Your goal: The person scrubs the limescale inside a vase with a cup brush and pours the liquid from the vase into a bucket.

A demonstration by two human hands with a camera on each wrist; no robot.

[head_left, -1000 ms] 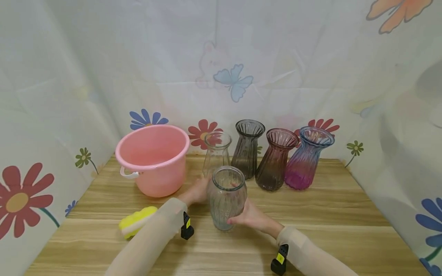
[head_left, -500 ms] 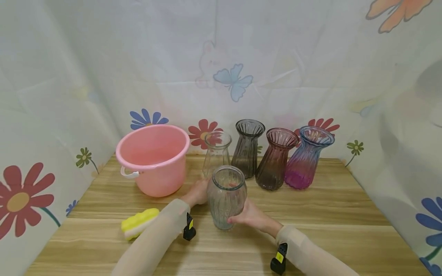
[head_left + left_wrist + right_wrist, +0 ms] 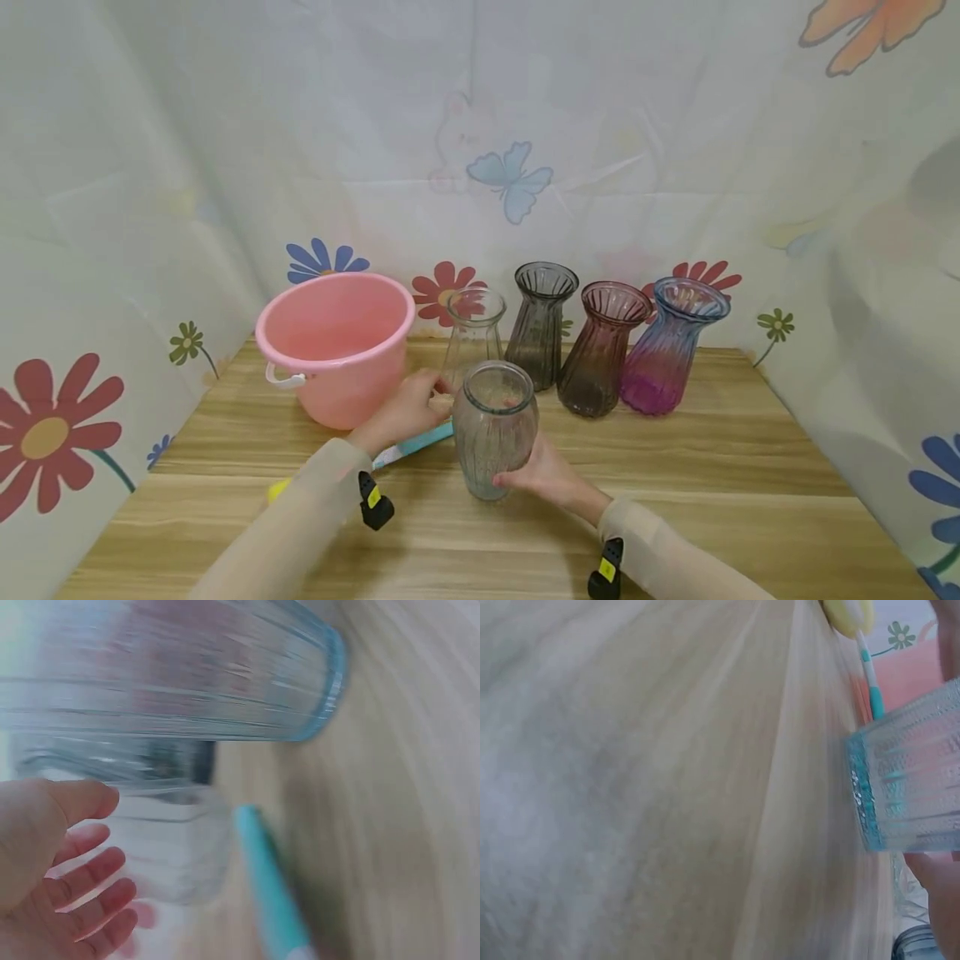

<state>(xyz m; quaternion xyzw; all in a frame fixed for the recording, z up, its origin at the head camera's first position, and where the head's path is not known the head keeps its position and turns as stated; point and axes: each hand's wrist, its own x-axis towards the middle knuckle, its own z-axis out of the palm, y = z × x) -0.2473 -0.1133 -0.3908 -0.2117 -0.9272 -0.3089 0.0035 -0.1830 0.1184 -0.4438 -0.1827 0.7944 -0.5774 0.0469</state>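
My right hand (image 3: 551,477) holds a clear ribbed glass vase (image 3: 491,442) by its lower right side. The vase stands nearly upright; I cannot tell whether its base touches the table. Left of it, my left hand (image 3: 405,408) hovers with loosely bent fingers, nothing between them in the left wrist view. Below that hand lies a sponge brush with a teal and white handle (image 3: 423,440). Its yellow sponge head (image 3: 278,489) is mostly hidden by the left sleeve in the head view. The right wrist view shows the brush's handle (image 3: 874,697) beyond the vase's base.
A pink bucket (image 3: 352,387) with a white handle stands at the back left. Along the back are a clear vase (image 3: 472,337), a grey vase (image 3: 536,333), a dark reddish vase (image 3: 596,358) and a blue-to-pink vase (image 3: 663,358). Printed cloth (image 3: 637,125) encloses the wooden table (image 3: 712,500).
My left hand has let go of the brush, which now lies on the table, and has moved up and left towards the bucket. The right hand and its vase have stayed put.
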